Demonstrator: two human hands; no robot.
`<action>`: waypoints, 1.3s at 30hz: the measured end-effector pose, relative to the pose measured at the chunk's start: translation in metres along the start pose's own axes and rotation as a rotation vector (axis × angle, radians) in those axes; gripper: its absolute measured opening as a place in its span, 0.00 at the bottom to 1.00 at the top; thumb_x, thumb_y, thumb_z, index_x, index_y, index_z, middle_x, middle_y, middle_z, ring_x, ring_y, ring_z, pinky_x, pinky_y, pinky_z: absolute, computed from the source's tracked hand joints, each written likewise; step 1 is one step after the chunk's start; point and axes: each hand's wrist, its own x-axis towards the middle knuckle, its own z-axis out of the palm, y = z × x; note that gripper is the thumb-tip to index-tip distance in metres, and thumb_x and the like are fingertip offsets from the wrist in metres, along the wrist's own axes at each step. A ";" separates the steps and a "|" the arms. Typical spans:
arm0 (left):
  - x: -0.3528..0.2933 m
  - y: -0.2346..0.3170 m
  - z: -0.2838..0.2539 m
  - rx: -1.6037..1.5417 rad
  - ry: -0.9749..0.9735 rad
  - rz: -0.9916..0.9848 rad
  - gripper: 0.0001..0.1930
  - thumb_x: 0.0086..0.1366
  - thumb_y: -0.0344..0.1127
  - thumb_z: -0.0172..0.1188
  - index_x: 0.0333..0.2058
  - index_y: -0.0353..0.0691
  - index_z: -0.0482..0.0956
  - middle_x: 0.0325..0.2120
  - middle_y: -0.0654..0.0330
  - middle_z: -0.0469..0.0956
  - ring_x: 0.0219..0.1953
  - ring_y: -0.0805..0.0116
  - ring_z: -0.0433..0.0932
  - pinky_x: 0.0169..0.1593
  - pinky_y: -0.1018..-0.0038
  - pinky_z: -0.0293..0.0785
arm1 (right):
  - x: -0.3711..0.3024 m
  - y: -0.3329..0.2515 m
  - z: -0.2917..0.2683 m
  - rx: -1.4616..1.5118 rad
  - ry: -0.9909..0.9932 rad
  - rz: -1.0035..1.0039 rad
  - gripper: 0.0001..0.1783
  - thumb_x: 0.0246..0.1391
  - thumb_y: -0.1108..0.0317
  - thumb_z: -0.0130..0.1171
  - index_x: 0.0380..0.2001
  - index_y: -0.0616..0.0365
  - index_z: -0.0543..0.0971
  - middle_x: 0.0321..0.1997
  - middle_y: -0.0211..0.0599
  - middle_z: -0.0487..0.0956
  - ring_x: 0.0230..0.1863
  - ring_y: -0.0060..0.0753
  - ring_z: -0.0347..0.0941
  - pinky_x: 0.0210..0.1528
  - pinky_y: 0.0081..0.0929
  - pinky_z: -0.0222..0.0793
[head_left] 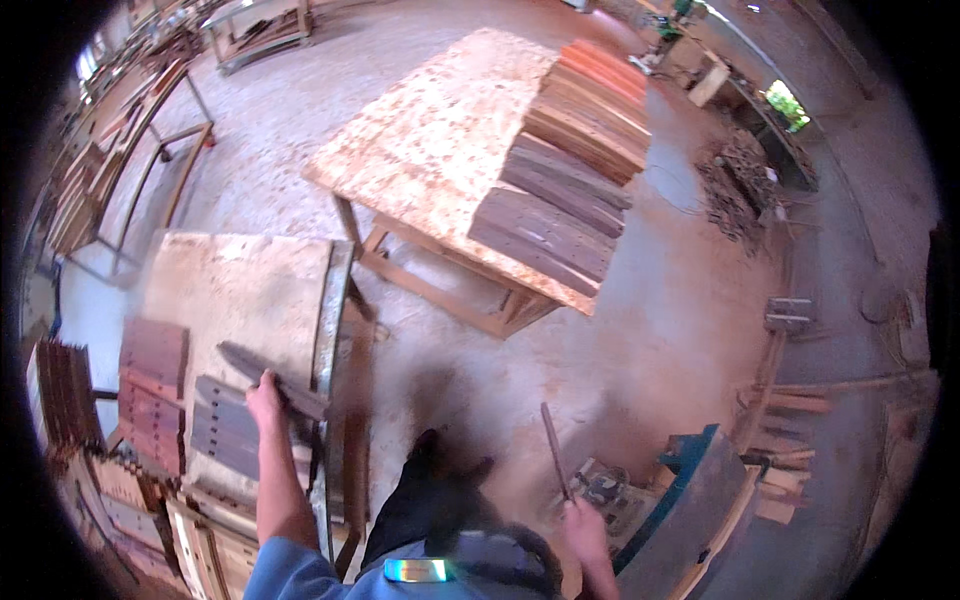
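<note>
The far worktop [430, 120] carries wooden boards [570, 160]. The near-left worktop [240, 280] bears reddish boards [155, 400] and grey boards [225, 425]; over these, the left hand [265, 395] is closed round a dark slat [244, 362]. Near right, the right hand [582, 522] grips a thin stick [553, 440].

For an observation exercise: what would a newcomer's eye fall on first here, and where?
Most likely the pale table at upper centre, with orange, brown and dark boards along its right side. Next, at lower left, the left hand holds a dark slat over the nearer bench, and right of bottom centre the right hand holds a thin stick.
</note>
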 end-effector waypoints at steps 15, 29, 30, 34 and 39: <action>0.007 0.003 0.007 0.323 0.335 -0.002 0.27 0.54 0.46 0.61 0.41 0.23 0.77 0.42 0.34 0.78 0.48 0.41 0.77 0.53 0.56 0.71 | 0.056 0.001 -0.013 0.309 -0.144 -0.098 0.13 0.64 0.65 0.47 0.41 0.63 0.75 0.18 0.25 0.65 0.17 0.17 0.60 0.19 0.21 0.58; 0.000 0.019 -0.009 0.577 0.305 -0.066 0.25 0.59 0.42 0.57 0.47 0.28 0.65 0.44 0.35 0.77 0.48 0.41 0.77 0.53 0.56 0.72 | 0.062 -0.009 -0.012 0.173 -0.175 -0.159 0.15 0.64 0.62 0.48 0.36 0.65 0.75 0.17 0.31 0.67 0.18 0.25 0.64 0.22 0.29 0.61; 0.001 0.018 -0.010 0.610 0.291 -0.062 0.25 0.59 0.43 0.56 0.47 0.28 0.64 0.44 0.35 0.77 0.48 0.41 0.77 0.53 0.56 0.72 | 0.065 0.000 -0.009 0.170 -0.157 -0.176 0.15 0.64 0.62 0.48 0.35 0.65 0.75 0.17 0.34 0.68 0.19 0.27 0.66 0.24 0.30 0.63; 0.002 0.020 -0.017 0.684 0.196 -0.056 0.26 0.60 0.45 0.55 0.47 0.27 0.62 0.43 0.35 0.78 0.48 0.40 0.78 0.53 0.56 0.72 | 0.063 0.002 -0.009 0.144 -0.129 -0.149 0.16 0.64 0.61 0.48 0.35 0.67 0.74 0.18 0.39 0.70 0.20 0.33 0.69 0.25 0.34 0.65; 0.004 0.020 -0.021 0.713 0.173 -0.032 0.29 0.60 0.46 0.54 0.49 0.26 0.60 0.42 0.35 0.78 0.48 0.41 0.78 0.53 0.56 0.72 | 0.063 0.014 -0.003 0.068 -0.153 -0.148 0.17 0.64 0.61 0.48 0.37 0.69 0.75 0.20 0.43 0.73 0.22 0.36 0.71 0.28 0.37 0.66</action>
